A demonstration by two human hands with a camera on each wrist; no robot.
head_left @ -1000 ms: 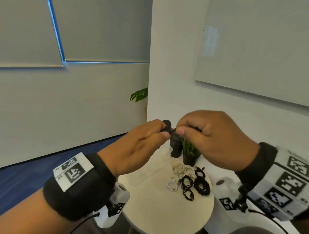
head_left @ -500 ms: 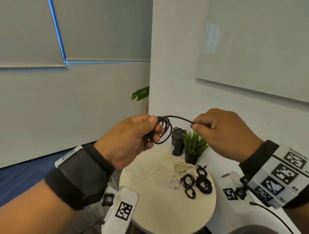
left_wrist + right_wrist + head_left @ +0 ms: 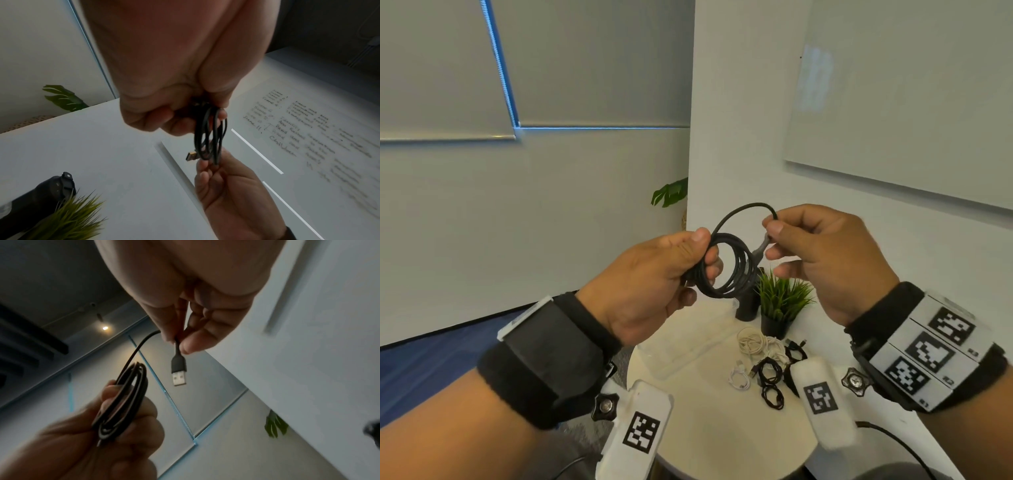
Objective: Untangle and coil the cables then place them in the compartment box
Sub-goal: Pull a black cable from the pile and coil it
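Note:
A black USB cable (image 3: pixel 734 267) is wound into a coil of several loops, held up in the air above the table. My left hand (image 3: pixel 698 253) grips the coil's left side between thumb and fingers. My right hand (image 3: pixel 774 236) pinches the cable's free end just behind its USB plug (image 3: pixel 179 371), which hangs down next to the coil (image 3: pixel 123 399). One wider loop arcs from the coil up to my right fingers. The clear compartment box (image 3: pixel 685 342) lies on the round white table (image 3: pixel 709 431), faint and see-through. In the left wrist view the coil (image 3: pixel 209 138) hangs edge-on.
On the table lie a white cable bundle (image 3: pixel 753 342), a small white cable (image 3: pixel 739 377) and several black coiled cables (image 3: pixel 770 380). A potted green plant (image 3: pixel 780 305) and a dark cylinder (image 3: pixel 746 305) stand at the table's back edge. A whiteboard (image 3: pixel 900 102) hangs on the right wall.
My hands have drawn apart. The tight small bundle pinched between both hands has become a wider coil in my left hand, and my right hand has slid out to the plug end.

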